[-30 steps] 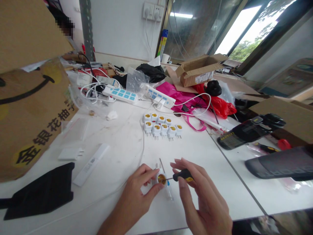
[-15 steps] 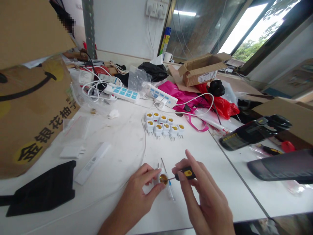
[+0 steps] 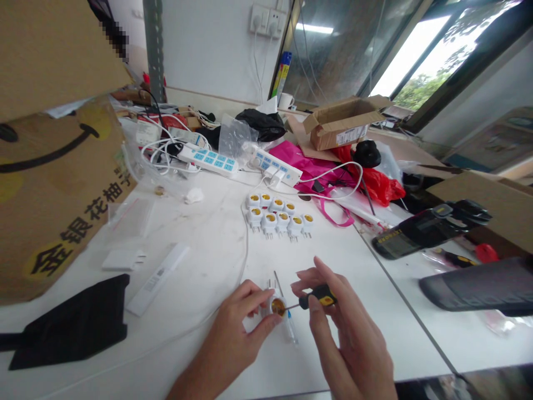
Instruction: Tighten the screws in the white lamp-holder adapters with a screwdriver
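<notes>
Between the thumb and fingers of my left hand (image 3: 244, 316) is a white lamp socket adapter (image 3: 277, 306) with a brass-coloured threaded inside, its plug prongs pointing away from me. My right hand (image 3: 345, 322) grips a small black and yellow screwdriver (image 3: 320, 298). The screwdriver's thin shaft points left, and its tip is inside the socket's opening. What exactly the tip touches is too small to make out. Beneath the adapter lies a clear-handled thin tool (image 3: 292, 330) with a metal shaft, partly hidden. Farther off, several similar adapters (image 3: 270, 220) stand grouped in two rows.
White power strips (image 3: 212, 160) with tangled cords lie at the back. A dark bottle (image 3: 428, 229) and a grey bottle (image 3: 478, 289) lie at the right. A black flat object (image 3: 75, 322), a white narrow box (image 3: 158, 280) and a large brown bag (image 3: 54, 200) are at the left.
The screwdriver handle has turned in my right fingers, and its yellow patch now faces lower. My left hand keeps the adapter in the same place.
</notes>
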### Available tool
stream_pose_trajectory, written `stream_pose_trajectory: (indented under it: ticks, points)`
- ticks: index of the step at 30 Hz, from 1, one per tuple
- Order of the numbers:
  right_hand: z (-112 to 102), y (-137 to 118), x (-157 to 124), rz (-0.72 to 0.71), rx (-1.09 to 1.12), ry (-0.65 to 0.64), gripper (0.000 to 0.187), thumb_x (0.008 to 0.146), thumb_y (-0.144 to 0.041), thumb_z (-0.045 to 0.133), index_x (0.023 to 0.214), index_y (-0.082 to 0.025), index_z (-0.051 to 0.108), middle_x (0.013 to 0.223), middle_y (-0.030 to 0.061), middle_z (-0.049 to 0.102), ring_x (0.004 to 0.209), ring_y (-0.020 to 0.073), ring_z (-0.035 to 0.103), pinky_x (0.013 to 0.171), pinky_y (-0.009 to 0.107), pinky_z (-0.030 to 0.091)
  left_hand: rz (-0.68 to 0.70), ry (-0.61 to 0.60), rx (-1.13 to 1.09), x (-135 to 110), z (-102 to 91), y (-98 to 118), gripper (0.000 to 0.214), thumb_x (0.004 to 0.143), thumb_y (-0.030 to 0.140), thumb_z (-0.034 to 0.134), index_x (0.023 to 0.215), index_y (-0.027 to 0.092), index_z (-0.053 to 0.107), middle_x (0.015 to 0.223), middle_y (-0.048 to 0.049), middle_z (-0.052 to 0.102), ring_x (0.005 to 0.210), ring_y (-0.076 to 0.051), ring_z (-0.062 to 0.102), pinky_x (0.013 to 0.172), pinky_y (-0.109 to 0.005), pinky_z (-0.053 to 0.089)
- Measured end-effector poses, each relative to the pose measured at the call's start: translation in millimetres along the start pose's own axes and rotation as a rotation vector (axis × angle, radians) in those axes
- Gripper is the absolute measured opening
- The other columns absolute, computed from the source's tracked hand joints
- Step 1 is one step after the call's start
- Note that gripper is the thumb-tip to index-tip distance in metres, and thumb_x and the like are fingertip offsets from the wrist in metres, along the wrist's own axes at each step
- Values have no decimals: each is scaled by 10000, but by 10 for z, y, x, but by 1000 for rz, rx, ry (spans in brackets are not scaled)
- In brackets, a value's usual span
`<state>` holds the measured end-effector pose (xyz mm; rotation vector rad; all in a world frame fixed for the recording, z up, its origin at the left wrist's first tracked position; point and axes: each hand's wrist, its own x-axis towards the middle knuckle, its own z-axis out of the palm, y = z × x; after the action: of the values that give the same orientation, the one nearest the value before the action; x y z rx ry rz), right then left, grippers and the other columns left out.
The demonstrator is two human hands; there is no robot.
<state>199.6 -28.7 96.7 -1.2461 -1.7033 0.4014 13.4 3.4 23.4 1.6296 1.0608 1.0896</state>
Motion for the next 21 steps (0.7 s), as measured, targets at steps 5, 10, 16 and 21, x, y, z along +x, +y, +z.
stream_pose_trajectory:
  ticks: [5,10,16,21]
  points:
    - [8,30,-43,-64,-45,-46,646,1081,-72,539,1690,-278,470,1329,135,687,1179,210,750,968,321,680,-37,-24,-7,9,-12,16,225,942,235,841,1164,217,874,911,-35,713,834,-180,698,784,-260,576]
    - [-6,13,-28,-69,-50,-17,624,1076,-62,541,1661,-276,500,1314,129,687,1173,213,752,960,324,680,-37,-23,0,10,-14,6,234,932,233,849,1164,210,875,907,-36,707,823,-182,690,792,-269,575]
    - [4,28,-16,-82,-68,-40,604,1075,-75,541,1646,-268,496,1342,126,697,1168,212,769,974,324,679,-60,-39,-18,-2,-1,-19,244,952,247,835,1193,218,865,935,-35,705,857,-177,694,793,-261,567]
    - [-20,-14,-3,-75,-142,-79,393,1088,-125,536,1450,-265,600,1420,126,687,1318,233,726,1059,334,658,-44,-33,-32,6,-8,0,239,948,224,827,1183,212,867,919,-34,710,832,-171,689,777,-257,566]
